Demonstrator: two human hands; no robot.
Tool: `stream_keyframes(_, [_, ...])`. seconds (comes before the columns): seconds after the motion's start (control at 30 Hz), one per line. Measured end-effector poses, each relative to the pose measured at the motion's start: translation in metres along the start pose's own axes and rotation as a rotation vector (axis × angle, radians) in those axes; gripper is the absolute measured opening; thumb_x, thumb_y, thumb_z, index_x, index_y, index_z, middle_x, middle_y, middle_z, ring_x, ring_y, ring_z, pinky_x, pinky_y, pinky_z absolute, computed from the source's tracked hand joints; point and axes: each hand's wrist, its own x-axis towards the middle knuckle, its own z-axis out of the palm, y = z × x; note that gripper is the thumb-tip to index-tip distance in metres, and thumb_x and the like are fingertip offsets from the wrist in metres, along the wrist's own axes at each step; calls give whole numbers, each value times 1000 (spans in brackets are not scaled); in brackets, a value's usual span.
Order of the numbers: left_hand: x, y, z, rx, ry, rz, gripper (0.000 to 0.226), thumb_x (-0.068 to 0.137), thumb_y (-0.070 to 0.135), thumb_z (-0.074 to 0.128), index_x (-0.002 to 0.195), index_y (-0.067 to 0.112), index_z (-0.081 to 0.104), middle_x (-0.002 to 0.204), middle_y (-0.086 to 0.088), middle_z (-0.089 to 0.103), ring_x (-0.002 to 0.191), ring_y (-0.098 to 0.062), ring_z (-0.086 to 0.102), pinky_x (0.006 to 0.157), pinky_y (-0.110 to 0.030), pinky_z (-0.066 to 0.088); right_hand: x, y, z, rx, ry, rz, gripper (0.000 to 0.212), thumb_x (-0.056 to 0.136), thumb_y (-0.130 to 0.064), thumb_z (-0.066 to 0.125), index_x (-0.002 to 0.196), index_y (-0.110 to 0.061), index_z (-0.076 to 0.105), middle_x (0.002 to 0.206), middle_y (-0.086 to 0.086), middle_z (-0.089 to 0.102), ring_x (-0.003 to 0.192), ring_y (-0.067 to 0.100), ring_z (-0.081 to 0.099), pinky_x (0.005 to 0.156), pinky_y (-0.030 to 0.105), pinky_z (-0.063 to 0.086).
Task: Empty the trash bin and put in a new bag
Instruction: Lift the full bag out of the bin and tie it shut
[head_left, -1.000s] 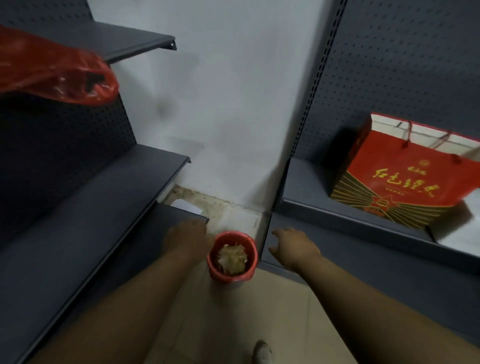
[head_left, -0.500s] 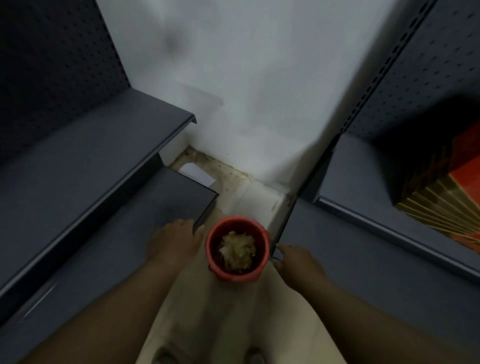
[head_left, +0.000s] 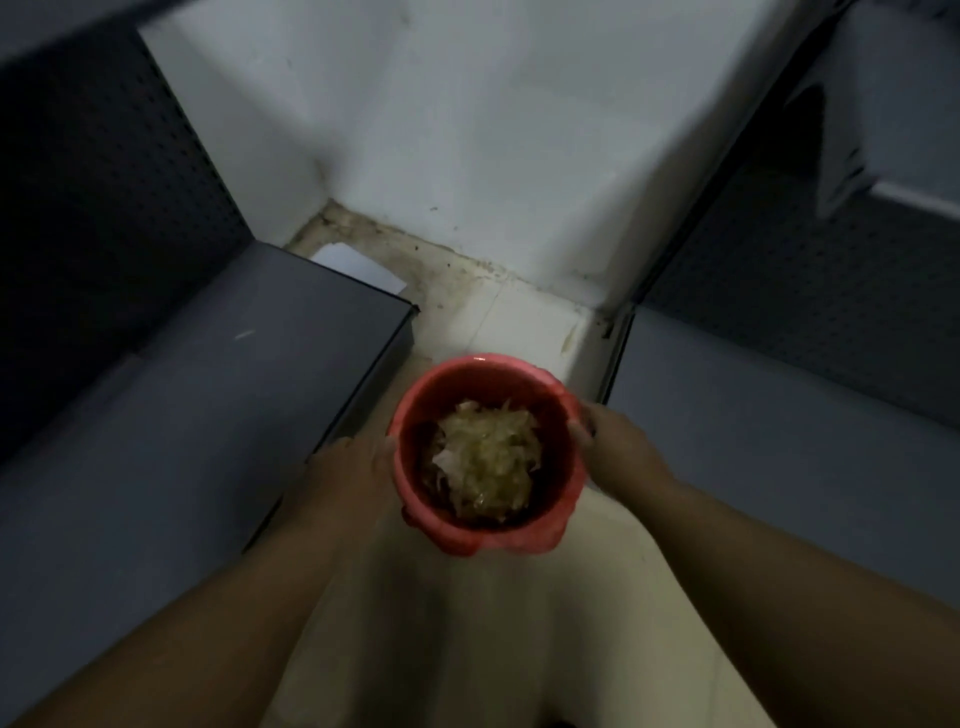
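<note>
A small round trash bin lined with a thin red plastic bag (head_left: 485, 452) stands on the pale tiled floor (head_left: 498, 613), in the gap between two dark grey metal shelf units (head_left: 197, 395), a little out from the white corner wall (head_left: 467, 130). The left hand (head_left: 345, 475) lies against the bin's left side with its fingers curved to it, and the right hand (head_left: 615, 447) cups the right side at the rim; whether either has truly closed on the bag's edge cannot be told, as the fingertips are hidden behind the bin.

The bin stands upright, its long axis vertical and its mouth opening straight up toward the camera. A heap of pale yellowish scraps (head_left: 488, 457) fills much of it.

The main risk appears to be spilling. The bag's edge is folded loosely over the rim, and if it is pulled up from one side only, the bin could tip or the scraps could slide out. The plastic looks thin, so a sharp tug might tear it. The nearby shelf corner (head_left: 413, 312) could also snag the bag as it is lifted.
</note>
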Motion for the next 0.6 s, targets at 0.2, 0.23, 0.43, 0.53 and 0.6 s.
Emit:
stream_keyframes(0.2, [70, -42, 65, -441, 45, -422, 59, 99, 43, 18, 135, 5, 44, 143, -20, 43, 129, -35, 42, 109, -41, 31, 80, 22, 30, 295, 69, 183, 45, 103, -32, 24, 102, -6, 60, 136, 27, 50, 124, 38, 48, 101, 37, 37])
stream_keyframes(0.23, [79, -48, 73, -528, 28, -469, 60, 98, 45, 20, 134, 4, 46, 140, -20, 46, 126, -34, 45, 109, -42, 33, 90, 25, 33, 355, 59, 218, 48, 103, -33, 22, 101, -5, 61, 137, 28, 49, 126, 39, 47, 101, 37, 36])
stream_keyframes(0.43, [96, -68, 108, -854, -129, -484, 54, 91, 54, 39, 111, 9, 61, 103, -9, 65, 90, -24, 58, 77, -34, 43, 118, 54, 54, 754, 2, 314, 48, 101, -41, 33, 84, -7, 62, 76, 13, 62, 68, 26, 58, 63, 30, 46])
stream_keyframes(0.53, [93, -71, 116, -854, -205, -426, 48, 86, 55, 44, 99, 15, 67, 98, -10, 68, 92, -26, 62, 77, -35, 44, 123, 66, 62, 825, -99, 310, 55, 99, -46, 34, 106, -1, 65, 100, 21, 70, 93, 36, 67, 80, 42, 53])
stream_keyframes(0.6, [90, -70, 121, -863, -251, -403, 45, 86, 54, 44, 97, 16, 67, 98, -11, 69, 92, -26, 62, 81, -38, 45, 122, 69, 65, 827, -186, 297, 51, 99, -40, 37, 115, 2, 62, 114, 24, 67, 104, 40, 64, 87, 48, 53])
